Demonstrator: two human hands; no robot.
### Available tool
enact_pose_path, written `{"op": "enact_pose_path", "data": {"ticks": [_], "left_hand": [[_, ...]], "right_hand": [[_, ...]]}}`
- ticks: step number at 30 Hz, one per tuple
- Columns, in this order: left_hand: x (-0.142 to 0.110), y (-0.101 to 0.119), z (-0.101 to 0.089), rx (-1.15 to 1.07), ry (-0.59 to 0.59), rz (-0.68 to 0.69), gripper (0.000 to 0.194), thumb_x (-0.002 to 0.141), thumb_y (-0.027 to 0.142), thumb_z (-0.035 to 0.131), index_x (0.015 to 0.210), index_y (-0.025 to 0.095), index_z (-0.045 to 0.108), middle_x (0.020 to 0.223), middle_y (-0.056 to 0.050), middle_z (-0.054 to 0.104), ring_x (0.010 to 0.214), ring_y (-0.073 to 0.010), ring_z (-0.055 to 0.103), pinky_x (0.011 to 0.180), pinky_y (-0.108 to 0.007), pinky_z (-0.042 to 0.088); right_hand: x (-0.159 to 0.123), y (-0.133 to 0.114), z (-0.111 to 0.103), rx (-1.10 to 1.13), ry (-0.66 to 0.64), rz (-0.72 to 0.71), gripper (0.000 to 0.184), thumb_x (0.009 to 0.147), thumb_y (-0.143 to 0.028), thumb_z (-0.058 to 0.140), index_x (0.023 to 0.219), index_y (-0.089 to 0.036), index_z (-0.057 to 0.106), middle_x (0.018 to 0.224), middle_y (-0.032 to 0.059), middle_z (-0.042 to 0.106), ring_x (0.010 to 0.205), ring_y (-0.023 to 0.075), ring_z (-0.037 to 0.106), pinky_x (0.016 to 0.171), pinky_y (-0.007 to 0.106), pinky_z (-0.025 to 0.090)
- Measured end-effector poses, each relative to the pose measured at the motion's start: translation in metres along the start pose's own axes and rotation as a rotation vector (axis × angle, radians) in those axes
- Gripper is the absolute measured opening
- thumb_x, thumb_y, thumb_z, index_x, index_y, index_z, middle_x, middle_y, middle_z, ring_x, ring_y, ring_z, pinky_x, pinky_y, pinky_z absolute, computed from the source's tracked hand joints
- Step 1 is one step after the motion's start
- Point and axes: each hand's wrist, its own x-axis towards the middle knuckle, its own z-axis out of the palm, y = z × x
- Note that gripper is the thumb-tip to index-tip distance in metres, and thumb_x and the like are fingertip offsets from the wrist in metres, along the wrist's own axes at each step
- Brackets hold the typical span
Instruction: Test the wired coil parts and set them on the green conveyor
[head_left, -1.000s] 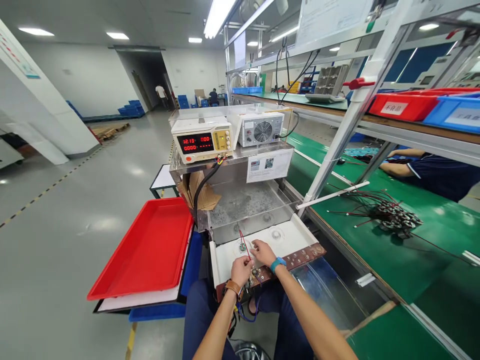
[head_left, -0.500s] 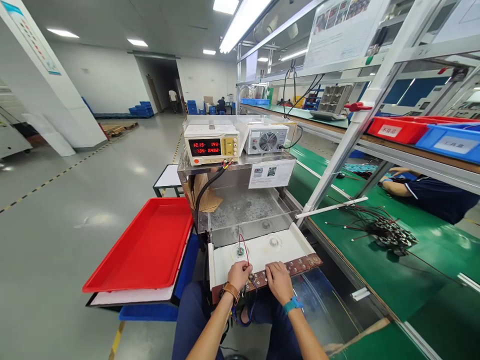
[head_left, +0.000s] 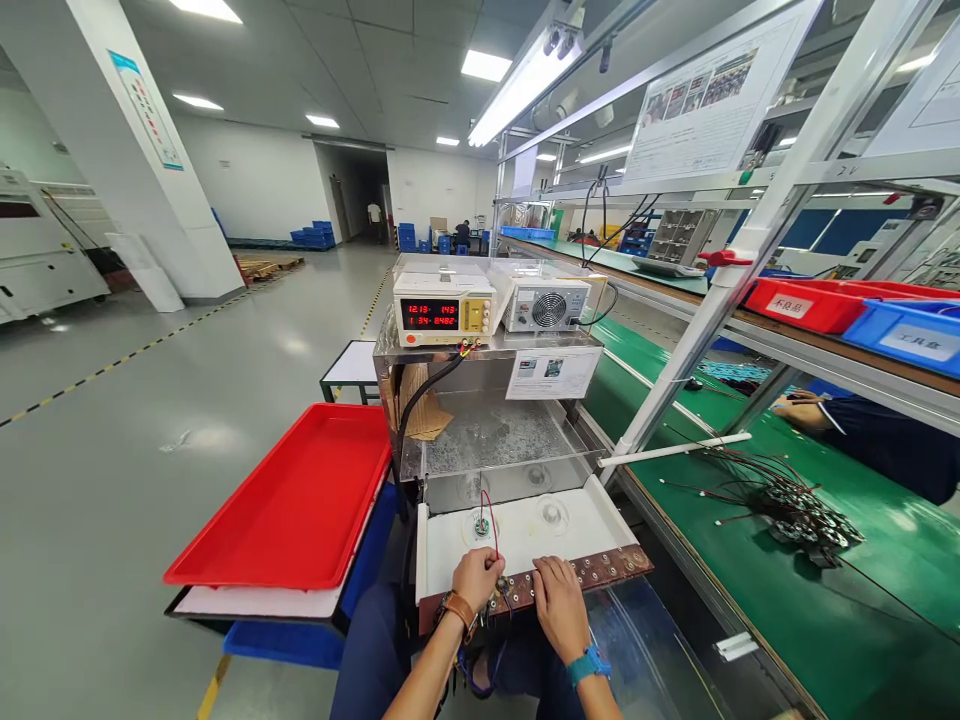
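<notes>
My left hand (head_left: 478,577) pinches the lower end of a thin red wire (head_left: 490,515) at the brown terminal strip (head_left: 611,567). The wire arches up to a small round green circuit board (head_left: 481,526) on the white tray (head_left: 517,520). My right hand (head_left: 559,605) lies on the strip farther right, its fingers extended over the edge and nothing visible in them. Metal studs or screws dot the strip. Dark and blue leads (head_left: 491,670) hang below it, partly hidden by my left wrist.
Behind the white tray stands a power supply (head_left: 442,310) with red digits, beside a grey unit with a fan (head_left: 547,305). A red tray (head_left: 292,500) is on the left. On the green bench (head_left: 750,590) lies a pile of wired parts (head_left: 802,515), near another person's arm (head_left: 802,412).
The camera view has tilted up a little, so the scene sits lower and slightly to the right. Both hands keep their places at the strip, the left still pinching the red wire.
</notes>
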Motion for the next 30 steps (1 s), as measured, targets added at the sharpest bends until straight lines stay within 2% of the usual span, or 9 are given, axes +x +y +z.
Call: {"op": "enact_pose_path", "data": {"ticks": [11, 21, 30], "left_hand": [[-0.005, 0.005, -0.003, 0.036, 0.022, -0.015, 0.019, 0.078, 0.028, 0.054, 0.078, 0.021, 0.072, 0.08, -0.001, 0.074, 0.078, -0.0145, 0.064, 0.067, -0.023, 0.036], [-0.009, 0.01, -0.006, 0.05, 0.043, -0.019, 0.019, 0.079, 0.028, 0.054, 0.078, 0.021, 0.071, 0.082, 0.0, 0.075, 0.08, -0.0137, 0.064, 0.069, -0.021, 0.037], [-0.01, 0.011, -0.007, 0.059, 0.027, -0.03, 0.02, 0.08, 0.028, 0.052, 0.081, 0.022, 0.071, 0.084, 0.001, 0.075, 0.081, -0.0135, 0.064, 0.068, -0.022, 0.036]], "right_hand": [[-0.002, 0.006, 0.01, 0.007, 0.06, -0.01, 0.027, 0.093, -0.026, 0.039, 0.106, -0.027, 0.063, 0.108, 0.0067, 0.066, 0.107, 0.0267, 0.056, 0.104, 0.045, 0.032], [0.002, 0.004, 0.012, -0.036, 0.139, -0.047, 0.025, 0.095, -0.026, 0.038, 0.095, -0.022, 0.063, 0.092, 0.0054, 0.066, 0.091, 0.022, 0.057, 0.095, 0.039, 0.035], [0.003, 0.0, 0.008, -0.03, 0.118, -0.034, 0.026, 0.096, -0.024, 0.037, 0.093, -0.022, 0.063, 0.091, 0.0053, 0.065, 0.09, 0.0216, 0.057, 0.094, 0.038, 0.034]]}}
